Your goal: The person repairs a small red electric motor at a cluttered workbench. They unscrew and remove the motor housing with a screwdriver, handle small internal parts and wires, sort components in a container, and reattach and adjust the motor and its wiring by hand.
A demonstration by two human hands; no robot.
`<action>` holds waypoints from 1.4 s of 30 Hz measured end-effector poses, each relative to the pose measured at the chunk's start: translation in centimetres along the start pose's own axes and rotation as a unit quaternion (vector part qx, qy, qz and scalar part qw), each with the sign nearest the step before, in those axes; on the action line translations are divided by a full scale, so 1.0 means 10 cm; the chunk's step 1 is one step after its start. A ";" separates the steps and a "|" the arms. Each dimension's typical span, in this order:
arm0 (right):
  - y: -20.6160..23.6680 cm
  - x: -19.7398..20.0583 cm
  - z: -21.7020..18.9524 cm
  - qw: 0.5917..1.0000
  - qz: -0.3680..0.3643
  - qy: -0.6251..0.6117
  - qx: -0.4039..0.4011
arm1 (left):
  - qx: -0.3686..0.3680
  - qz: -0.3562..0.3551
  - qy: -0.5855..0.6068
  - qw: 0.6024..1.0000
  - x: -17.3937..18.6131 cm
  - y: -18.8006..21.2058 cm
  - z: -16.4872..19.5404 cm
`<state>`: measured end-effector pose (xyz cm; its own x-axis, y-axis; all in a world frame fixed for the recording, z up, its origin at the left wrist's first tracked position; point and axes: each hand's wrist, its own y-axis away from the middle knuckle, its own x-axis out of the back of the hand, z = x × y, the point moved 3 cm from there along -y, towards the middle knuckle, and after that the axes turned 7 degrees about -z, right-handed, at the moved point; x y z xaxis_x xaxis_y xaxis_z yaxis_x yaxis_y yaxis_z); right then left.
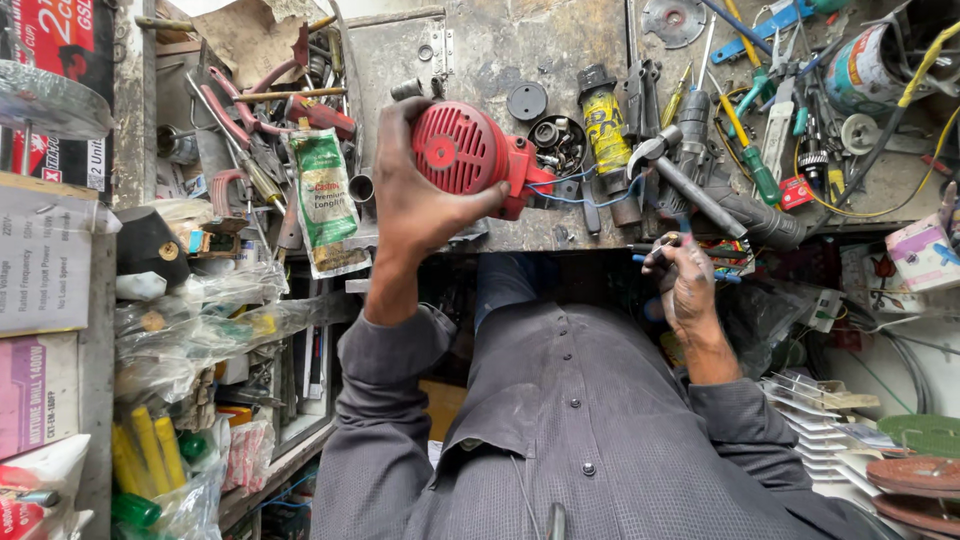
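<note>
My left hand [425,205] is near the middle of the frame, wrapped around the round back end of a red motor housing [468,155]. The fingers curl over its top and the thumb presses under it. My right hand [685,280] is lower and to the right, at the front edge of the bench [500,235]. Its fingers are bent in around a thin blue tool [690,240], maybe a small screwdriver, but I cannot tell just how tight the pinch is.

The red housing sits a little above the bench, just up from the middle of the picture. It looks like hard plastic with slots in its end cap, and I think it has a motor inside, so it is likely heavy for its size. It will not bend. Thin blue wires [590,195] hang from its right side, and these look easy to break. The fat round body is the best place to hold, well away from the wires.

A green and white pouch [325,195] lies left of my left hand. A yellow and black tube [607,130] lies up and right of the housing. At the far left are flat cardboard boxes [40,260], white, grey and pink, with a red and black sign [55,40] in the upper left corner. A round tin [862,65] lies on its side in the upper right. A small pink and white box [925,255] is at the right edge.
</note>
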<state>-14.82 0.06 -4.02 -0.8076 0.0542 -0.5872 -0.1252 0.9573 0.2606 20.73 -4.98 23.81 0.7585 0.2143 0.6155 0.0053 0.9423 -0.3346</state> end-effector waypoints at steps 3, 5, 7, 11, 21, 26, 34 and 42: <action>-0.07 -0.24 0.02 1.000 -0.020 -0.017 0.006 | 0.083 0.061 -0.035 0.994 -0.04 0.25 0.25; -0.12 -0.45 0.14 0.999 -0.031 -0.004 -0.024 | 0.115 0.108 -0.075 0.985 -0.12 0.43 0.40; -0.17 -0.72 0.39 0.996 -0.061 0.053 -0.036 | 0.141 0.125 -0.088 0.978 -0.19 0.50 0.43; -0.36 -1.11 0.80 0.981 -0.083 0.161 0.077 | 0.182 0.143 -0.068 0.971 -0.20 0.66 0.33; -0.58 -1.19 0.89 0.975 -0.038 0.205 0.080 | 0.238 0.142 -0.041 0.960 -0.13 1.03 0.33; -0.78 -1.36 0.84 0.957 -0.067 0.268 0.092 | 0.261 0.113 -0.117 0.951 -0.10 1.09 0.14; -1.28 -1.82 0.73 0.924 -0.117 0.348 0.107 | 0.323 0.156 -0.086 0.930 -0.17 1.05 -0.11; -1.62 -2.14 0.76 0.837 -0.148 0.517 0.105 | 0.217 0.066 -0.124 0.966 -0.11 0.93 -0.18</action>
<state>8.87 -14.48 -1.50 -0.8395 -0.3643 0.4032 -0.3910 0.9202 0.0173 21.09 3.11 18.70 0.5548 0.3437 0.7576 -0.3953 0.9102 -0.1235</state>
